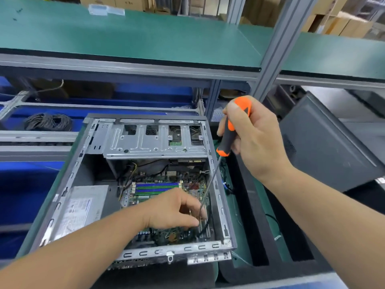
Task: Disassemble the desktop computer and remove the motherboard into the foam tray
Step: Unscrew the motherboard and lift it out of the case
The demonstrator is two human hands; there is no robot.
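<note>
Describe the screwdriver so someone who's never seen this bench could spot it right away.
Find the open computer case lying on the green bench. Above its right edge, the right hand holds the screwdriver. Its orange-and-black handle and long thin metal shaft, slanting down toward the motherboard, set it apart.

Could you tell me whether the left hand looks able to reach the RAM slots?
Probably yes: the left hand is already inside the open case, just below the RAM slots, with nothing between.

Bare metal case [116, 184], matt black foam tray [250, 222].
</note>
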